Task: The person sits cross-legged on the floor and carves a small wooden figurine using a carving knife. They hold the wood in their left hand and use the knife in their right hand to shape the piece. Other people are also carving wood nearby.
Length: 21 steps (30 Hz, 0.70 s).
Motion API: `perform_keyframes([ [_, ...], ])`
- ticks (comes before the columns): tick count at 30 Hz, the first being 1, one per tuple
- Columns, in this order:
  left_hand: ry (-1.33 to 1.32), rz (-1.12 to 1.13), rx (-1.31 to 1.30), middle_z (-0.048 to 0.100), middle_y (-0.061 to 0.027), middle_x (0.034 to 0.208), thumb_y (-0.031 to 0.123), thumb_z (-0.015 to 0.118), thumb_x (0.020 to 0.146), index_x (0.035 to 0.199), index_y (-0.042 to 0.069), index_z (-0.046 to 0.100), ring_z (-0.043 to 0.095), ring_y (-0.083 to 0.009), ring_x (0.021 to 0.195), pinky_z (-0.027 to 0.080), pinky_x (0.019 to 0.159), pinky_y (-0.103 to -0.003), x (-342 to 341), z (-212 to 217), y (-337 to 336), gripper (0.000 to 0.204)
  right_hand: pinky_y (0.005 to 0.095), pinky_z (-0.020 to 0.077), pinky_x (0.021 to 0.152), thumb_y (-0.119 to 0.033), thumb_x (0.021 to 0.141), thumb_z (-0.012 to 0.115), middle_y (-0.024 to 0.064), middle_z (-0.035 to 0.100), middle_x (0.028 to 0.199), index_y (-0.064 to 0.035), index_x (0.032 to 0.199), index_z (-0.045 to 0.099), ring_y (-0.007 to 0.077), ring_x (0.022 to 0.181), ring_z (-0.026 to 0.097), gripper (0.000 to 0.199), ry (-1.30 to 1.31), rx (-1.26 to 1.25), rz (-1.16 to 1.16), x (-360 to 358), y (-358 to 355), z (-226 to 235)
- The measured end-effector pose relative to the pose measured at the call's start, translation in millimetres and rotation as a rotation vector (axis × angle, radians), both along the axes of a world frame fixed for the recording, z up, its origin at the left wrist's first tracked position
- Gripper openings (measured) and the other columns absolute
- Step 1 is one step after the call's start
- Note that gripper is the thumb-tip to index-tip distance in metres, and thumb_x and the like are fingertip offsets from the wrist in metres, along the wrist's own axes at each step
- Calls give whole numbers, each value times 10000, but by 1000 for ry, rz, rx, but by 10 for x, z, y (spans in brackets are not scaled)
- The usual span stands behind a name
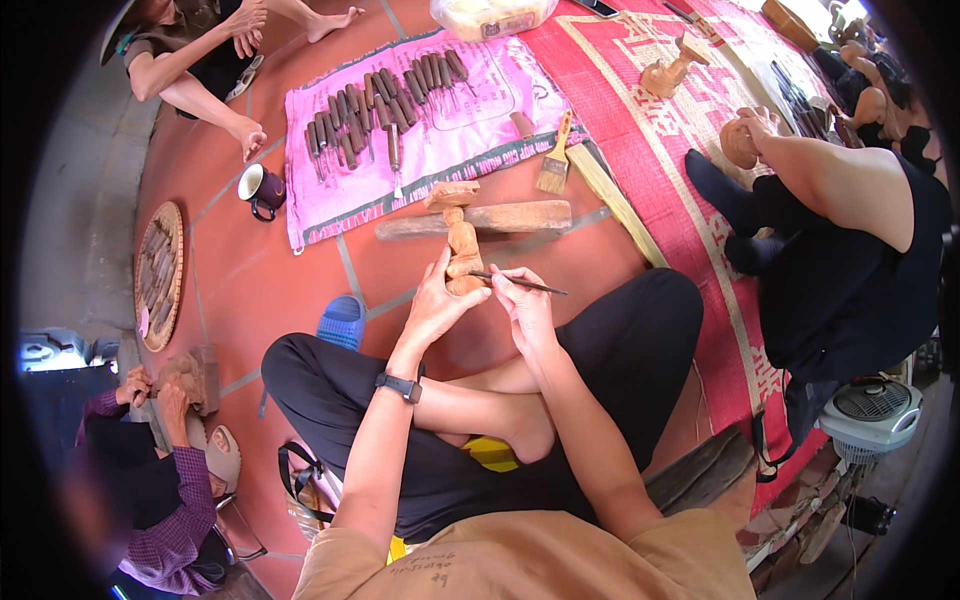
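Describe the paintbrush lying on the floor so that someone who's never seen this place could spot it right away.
Find the pink plastic sheet spread on the red tiled floor, covered with rows of dark-handled carving chisels. Just off its lower right corner lies the flat paintbrush with a pale wooden handle and tan bristles. Unlike the slim dark chisels, it is light-coloured, wide and bristled.

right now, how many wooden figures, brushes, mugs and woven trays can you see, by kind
wooden figures: 4, one in the left hand, being cut with the thin carving tool in the right hand; others at
paintbrush: 1
mug: 1
round woven tray: 1
total: 7
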<state>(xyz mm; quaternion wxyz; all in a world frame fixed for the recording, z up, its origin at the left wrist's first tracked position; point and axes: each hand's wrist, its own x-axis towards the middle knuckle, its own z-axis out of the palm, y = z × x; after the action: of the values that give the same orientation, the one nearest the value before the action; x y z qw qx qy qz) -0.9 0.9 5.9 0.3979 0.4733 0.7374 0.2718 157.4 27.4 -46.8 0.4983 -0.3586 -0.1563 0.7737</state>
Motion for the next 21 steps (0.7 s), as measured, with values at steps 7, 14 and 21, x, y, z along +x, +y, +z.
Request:
perform_keyframes([
  [7,-1,0,10,525,-207,1340,437,820,695,1542,-28,283,527,-345,1281,436,1062,-411,0,1,-14,1106,274,540,852,-2,895,716,109,706,1038,-49,891,637,151,956,669,91,35,-74,-79,25,-16,-56],
  [14,12,3,10,523,-204,1347,436,822,698,1546,-20,282,525,-337,1287,433,1066,-411,-20,-15,-27,1104,309,554,872,12,911,688,112,697,1031,-60,882,616,172,936,675,106,-70,25,53,-16,21,21],
  [21,-27,-4,20,508,-205,1383,442,823,699,1542,-29,285,515,-332,1305,425,1081,-404,-9,-27,-2,1106,355,569,934,-2,933,666,135,681,1055,-35,918,595,204,990,686,80,-13,-112,-143,2,-2,-149],
])
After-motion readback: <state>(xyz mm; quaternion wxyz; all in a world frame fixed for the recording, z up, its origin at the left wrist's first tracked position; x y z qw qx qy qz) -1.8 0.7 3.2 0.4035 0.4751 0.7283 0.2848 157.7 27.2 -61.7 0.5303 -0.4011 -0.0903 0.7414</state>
